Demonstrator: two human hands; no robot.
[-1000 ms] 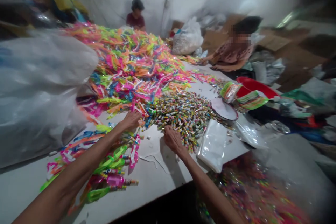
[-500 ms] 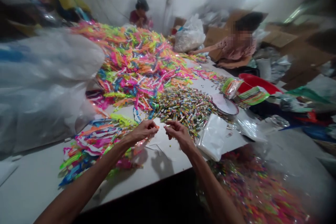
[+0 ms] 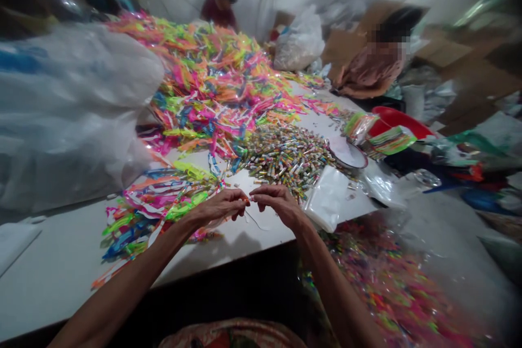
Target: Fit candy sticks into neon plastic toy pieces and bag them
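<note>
My left hand (image 3: 228, 204) is closed in a pinch on a small orange piece (image 3: 247, 202). Facing it, fingertips nearly touching, my right hand (image 3: 277, 202) pinches a tiny pale thing too small to name. Both hands hover over the white table's near edge. A thin white strand (image 3: 256, 222) shows just below them. Left of my left hand lies a smaller heap of bright plastic strips (image 3: 163, 196) in pink, green, blue and orange. Beyond my right hand spreads a pile of small multicoloured cylindrical pieces (image 3: 285, 157).
A tall mound of bright strips (image 3: 212, 76) covers the table's far part. A big translucent bag (image 3: 73, 119) bulges at left. Clear plastic bags (image 3: 328, 196) and a round dish (image 3: 348, 152) sit at right, near a red basin (image 3: 402, 122). Two people (image 3: 220, 8) are across the table.
My right hand has come left, closing the gap to my left hand. The camera view has tilted downward. The person at right has leaned over, the outstretched arm no longer showing.
</note>
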